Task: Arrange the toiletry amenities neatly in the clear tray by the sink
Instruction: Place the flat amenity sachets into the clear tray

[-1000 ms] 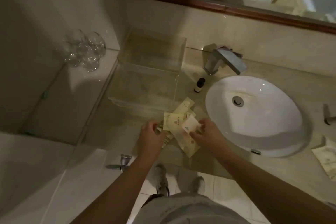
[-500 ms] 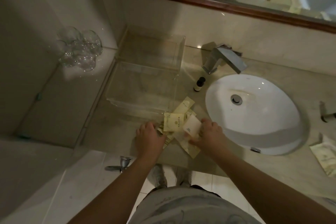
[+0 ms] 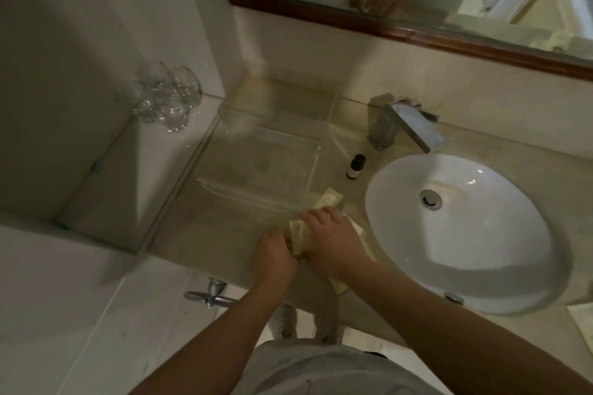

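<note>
**Both hands gather the sachets on the desk in front of the clear tray**

The left hand and the right hand sit close together, almost touching, over a small heap of pale yellow toiletry sachets that lies on the beige desk. The right hand lies palm down with its fingers curled across the top of the heap, pressing on it. The left hand is curled at the heap's near left edge; whether its fingers actually pinch a sachet cannot be told, since the packets hide them. One sachet pokes out beyond the right hand's fingertips, and another corner shows under the right wrist.

Just beyond the hands stands the clear tray, its near corner touching or nearly touching the heap; nothing can be seen inside it. Beyond the right hand, just beside the tray's right wall, a small dark-capped bottle stands upright. To the right of the hands lies the white oval sink, with the chrome tap behind it. Well to the left and beyond the hands, a cluster of drinking glasses stands on a lower tiled ledge.
</note>
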A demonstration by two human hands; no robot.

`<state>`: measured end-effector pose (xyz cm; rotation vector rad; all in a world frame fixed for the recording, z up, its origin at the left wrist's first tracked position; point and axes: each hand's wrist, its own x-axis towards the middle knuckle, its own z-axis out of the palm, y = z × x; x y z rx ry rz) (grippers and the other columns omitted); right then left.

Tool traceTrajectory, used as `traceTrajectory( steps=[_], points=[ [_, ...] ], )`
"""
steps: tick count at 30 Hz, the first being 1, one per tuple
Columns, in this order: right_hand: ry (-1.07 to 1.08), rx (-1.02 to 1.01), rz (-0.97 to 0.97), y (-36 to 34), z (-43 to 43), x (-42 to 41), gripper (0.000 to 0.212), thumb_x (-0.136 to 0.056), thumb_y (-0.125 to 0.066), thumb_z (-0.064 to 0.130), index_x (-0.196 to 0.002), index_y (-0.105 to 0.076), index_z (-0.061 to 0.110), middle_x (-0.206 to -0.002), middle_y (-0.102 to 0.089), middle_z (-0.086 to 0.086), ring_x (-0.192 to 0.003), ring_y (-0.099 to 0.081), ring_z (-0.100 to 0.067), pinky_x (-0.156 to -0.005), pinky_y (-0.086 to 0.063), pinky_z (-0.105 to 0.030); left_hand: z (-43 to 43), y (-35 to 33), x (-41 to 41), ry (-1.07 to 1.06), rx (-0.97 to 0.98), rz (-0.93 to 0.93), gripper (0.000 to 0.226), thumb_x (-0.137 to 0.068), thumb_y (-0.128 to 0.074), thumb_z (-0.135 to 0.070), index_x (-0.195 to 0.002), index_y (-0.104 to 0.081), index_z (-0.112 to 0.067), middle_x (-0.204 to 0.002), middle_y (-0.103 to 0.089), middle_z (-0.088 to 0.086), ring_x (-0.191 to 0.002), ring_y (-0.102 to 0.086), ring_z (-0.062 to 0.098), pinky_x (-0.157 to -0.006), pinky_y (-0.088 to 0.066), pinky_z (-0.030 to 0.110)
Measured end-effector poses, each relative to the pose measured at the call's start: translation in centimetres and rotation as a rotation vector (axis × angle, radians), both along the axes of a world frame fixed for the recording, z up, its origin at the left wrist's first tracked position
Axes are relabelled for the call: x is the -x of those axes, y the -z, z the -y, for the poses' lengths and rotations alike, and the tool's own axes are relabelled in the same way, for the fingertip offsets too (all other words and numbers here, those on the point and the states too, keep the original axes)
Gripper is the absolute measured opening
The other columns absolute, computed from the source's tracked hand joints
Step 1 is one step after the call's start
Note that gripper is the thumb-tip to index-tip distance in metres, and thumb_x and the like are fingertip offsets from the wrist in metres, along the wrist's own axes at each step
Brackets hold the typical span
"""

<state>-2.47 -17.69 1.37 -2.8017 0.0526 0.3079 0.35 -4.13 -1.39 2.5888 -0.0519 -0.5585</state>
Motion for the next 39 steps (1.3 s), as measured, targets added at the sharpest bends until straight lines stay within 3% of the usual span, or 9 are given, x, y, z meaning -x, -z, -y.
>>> traceTrajectory(
  steps=[6, 10, 15, 20, 25, 27, 30, 35, 39],
  points=[
    [0.128, 0.069, 0.034, 1.6, 2.7, 0.1, 0.055, -0.078, -0.062, 0.039, -0.129, -0.050, 0.021, -0.119, -0.057, -0.004, -0.108, -0.047, -0.026, -0.089, -0.040, -0.037, 0.6, -0.9, 0.3, 0.001, -0.113, -0.016, 0.032, -0.084, -0.060, -0.038, -0.106, -0.053, -0.017, -0.108, -0.064, 0.006, -0.097, -0.062, 0.026, -0.073, -0.046, 0.032],
    [0.206, 0.040, 0.016, 1.8, 4.7, 0.6, 0.064, -0.078, -0.063, 0.045, -0.135, -0.045, 0.021, -0.125, -0.052, -0.004, -0.116, -0.042, -0.026, -0.095, -0.038, -0.036, 1.4, -1.2, 0.9, 0.041, -0.265, -0.060, 0.057, -0.078, -0.065, -0.041, -0.123, -0.043, -0.013, -0.123, -0.048, 0.010, -0.110, -0.052, 0.028, -0.082, -0.043, 0.035],
    [0.203, -0.112, 0.064, 1.5, 4.4, 1.1, 0.068, -0.076, -0.067, 0.042, -0.136, -0.046, 0.019, -0.128, -0.051, -0.007, -0.120, -0.040, -0.028, -0.101, -0.037, -0.039, 2.8, -0.9, 1.4, 0.091, -0.387, -0.128, 0.034, -0.082, -0.063, -0.035, -0.110, -0.060, -0.017, -0.111, -0.065, 0.004, -0.099, -0.062, 0.022, -0.079, -0.048, 0.033],
    [0.185, -0.166, 0.079, 1.3, 4.5, 1.3, 0.061, -0.075, -0.066, 0.039, -0.131, -0.049, 0.021, -0.125, -0.051, -0.001, -0.120, -0.040, -0.025, -0.101, -0.034, -0.036, 1.4, -2.6, 1.6, 0.048, -0.132, -0.387, 0.034, -0.085, -0.057, -0.028, -0.116, -0.060, -0.013, -0.115, -0.064, 0.007, -0.102, -0.062, 0.024, -0.087, -0.051, 0.034],
    [0.223, -0.230, 0.221, -0.9, 3.9, 1.5, 0.034, -0.080, -0.064, 0.039, -0.111, -0.056, 0.025, -0.107, -0.058, 0.003, -0.102, -0.049, -0.020, -0.086, -0.040, -0.035, -1.7, -7.2, 4.2, -0.392, 0.445, -0.495, 0.007, -0.083, -0.057, -0.017, -0.089, -0.059, -0.015, -0.066, -0.055, 0.003, -0.050, -0.051, 0.013, -0.042, -0.039, 0.023],
    [0.287, -0.370, 0.153, -2.8, 3.2, 1.7, 0.017, -0.085, -0.060, 0.044, -0.090, -0.054, 0.029, -0.085, -0.059, 0.009, -0.080, -0.055, -0.013, -0.071, -0.045, -0.030, -2.6, -7.9, 5.3, -0.418, 0.492, -0.424, 0.004, -0.083, -0.054, -0.016, -0.087, -0.056, -0.015, -0.060, -0.051, 0.001, -0.045, -0.045, 0.013, -0.044, -0.034, 0.025],
    [0.331, -0.601, -0.181, -5.1, 1.6, 1.0, 0.026, -0.091, -0.053, 0.049, -0.075, -0.052, 0.029, -0.070, -0.060, 0.009, -0.065, -0.058, -0.010, -0.059, -0.045, -0.028, -3.1, -9.5, 5.7, -0.389, 0.514, -0.280, 0.008, -0.089, -0.053, -0.013, -0.091, -0.058, -0.020, -0.069, -0.058, 0.000, -0.057, -0.053, 0.014, -0.053, -0.042, 0.029],
    [0.471, -1.165, -0.430, -7.4, -1.5, -1.8, 0.029, -0.102, -0.044, 0.029, -0.106, -0.068, 0.014, -0.089, -0.073, -0.002, -0.074, -0.068, -0.012, -0.070, -0.053, -0.027, -3.1, -11.3, 3.3, -0.267, 0.538, -0.188, 0.013, -0.090, -0.056, -0.019, -0.099, -0.060, -0.027, -0.091, -0.068, -0.002, -0.084, -0.064, 0.012, -0.076, -0.054, 0.035],
    [0.598, -1.235, -0.329, -7.8, -2.7, -5.6, 0.019, -0.100, -0.049, 0.016, -0.106, -0.067, 0.014, -0.100, -0.074, -0.010, -0.093, -0.070, -0.027, -0.089, -0.056, -0.044, -4.2, -11.3, -1.1, -0.188, 0.526, -0.238, 0.018, -0.087, -0.054, -0.021, -0.100, -0.060, -0.032, -0.087, -0.068, -0.004, -0.080, -0.065, 0.016, -0.069, -0.054, 0.041]
  ],
)
